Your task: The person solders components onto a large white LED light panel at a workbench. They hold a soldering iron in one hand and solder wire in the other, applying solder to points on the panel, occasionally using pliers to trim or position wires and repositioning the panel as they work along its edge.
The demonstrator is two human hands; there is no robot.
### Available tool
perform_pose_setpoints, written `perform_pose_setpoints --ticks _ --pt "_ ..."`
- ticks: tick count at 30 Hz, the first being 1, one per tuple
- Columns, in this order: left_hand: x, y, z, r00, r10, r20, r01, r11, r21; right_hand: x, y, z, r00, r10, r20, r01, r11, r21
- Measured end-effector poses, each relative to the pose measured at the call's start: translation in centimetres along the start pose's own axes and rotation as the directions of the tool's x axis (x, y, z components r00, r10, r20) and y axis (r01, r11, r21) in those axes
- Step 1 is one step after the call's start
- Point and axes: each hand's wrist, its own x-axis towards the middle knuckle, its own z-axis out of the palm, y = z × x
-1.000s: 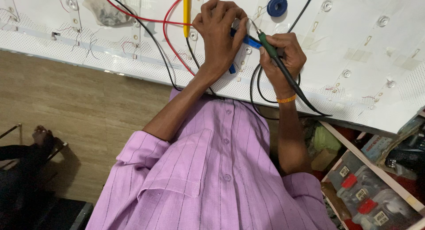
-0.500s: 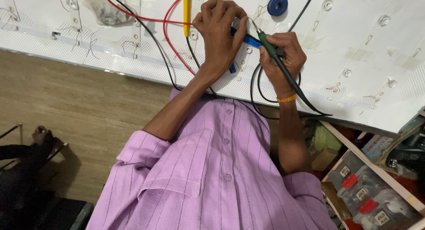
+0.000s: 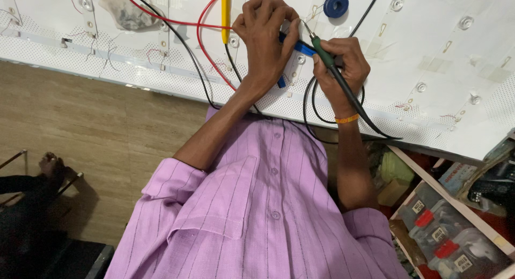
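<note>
A white backlight panel (image 3: 440, 70) with small round lenses lies in front of me. My left hand (image 3: 265, 37) presses down on it and grips a blue-handled tool (image 3: 303, 47). My right hand (image 3: 343, 64), with an orange band at the wrist, holds a green-gripped soldering iron (image 3: 324, 51) like a pen. Its tip points at the panel beside my left fingers. The iron's black cable (image 3: 370, 120) loops off the panel's near edge. My purple striped shirt (image 3: 257, 214) fills the lower view.
A yellow probe (image 3: 226, 16) with red wire (image 3: 201, 37) and black wire (image 3: 182, 43) lies left of my hands. A blue tape roll (image 3: 336, 4) sits farther back. A shelf with plastic boxes (image 3: 445, 236) is lower right. Another person's foot (image 3: 51, 166) rests on the wooden floor.
</note>
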Motion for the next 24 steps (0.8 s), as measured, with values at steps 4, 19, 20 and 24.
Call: perform_pose_setpoints --ticks 4,19,20,24 --pt "-0.07 -0.22 0.1 1.0 0.01 -0.006 -0.01 1.0 -0.005 0.01 0.18 -0.01 1.0 -0.015 0.005 0.016 1.0 -0.026" --pt "0.16 0.37 -0.13 1.0 -0.016 -0.012 0.016 1.0 0.0 -0.16 0.01 0.02 1.0 -0.002 -0.012 0.002 1.0 0.004" --pt "0.16 0.36 -0.13 1.0 -0.018 -0.012 0.018 1.0 0.005 -0.17 0.02 0.04 1.0 0.002 -0.013 -0.002 1.0 0.009" --pt "0.08 0.33 -0.11 1.0 -0.014 -0.013 0.014 1.0 0.003 -0.11 0.15 0.05 1.0 -0.021 -0.014 0.021 1.0 -0.009"
